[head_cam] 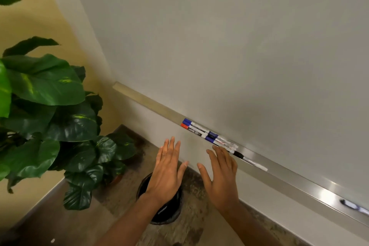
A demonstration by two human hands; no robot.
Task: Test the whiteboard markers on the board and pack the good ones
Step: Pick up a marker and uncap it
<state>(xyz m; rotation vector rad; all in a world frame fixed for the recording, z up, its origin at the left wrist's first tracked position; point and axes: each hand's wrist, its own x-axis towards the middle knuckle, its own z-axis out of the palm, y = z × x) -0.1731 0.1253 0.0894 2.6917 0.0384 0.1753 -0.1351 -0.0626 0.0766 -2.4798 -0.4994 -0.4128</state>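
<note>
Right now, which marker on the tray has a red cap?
The red-capped marker at the cluster's left end, beside a blue-capped marker; the rest show blue or black.

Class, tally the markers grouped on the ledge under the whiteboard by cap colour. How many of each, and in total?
Blue-capped markers: 3
Red-capped marker: 1
Black-capped marker: 1
Total: 5
The blurred thing farther right on the ledge is not counted.

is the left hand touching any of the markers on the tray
Apart. The head view shows a strip of bare wall between the left hand, fingers straight, and the nearest red-capped marker lying on the tray.
</note>
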